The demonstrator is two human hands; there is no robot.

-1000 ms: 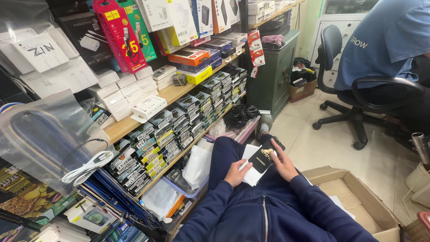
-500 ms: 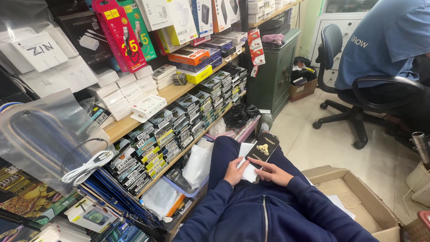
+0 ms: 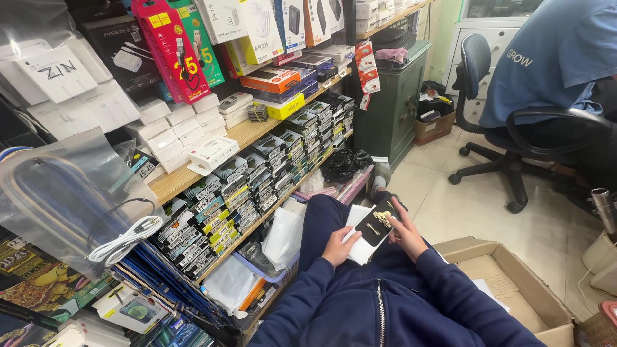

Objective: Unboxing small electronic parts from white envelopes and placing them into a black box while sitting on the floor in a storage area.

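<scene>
I sit with a leg stretched out, wearing dark blue clothing. A flat black phone-sized item with a gold mark rests on a white sheet or packet over my lap. My left hand grips the white packet's near left edge. My right hand holds the black item's right side, fingers along its edge.
Wooden shelves on my left are packed with small boxed accessories and hanging packs. An open cardboard box sits on the tiled floor at my right. A person in a blue shirt sits on an office chair ahead. A green metal cabinet stands beyond.
My right hand slid from on top of the black item to its right edge. The black item has shifted slightly on the white packet. My left hand stayed put.
</scene>
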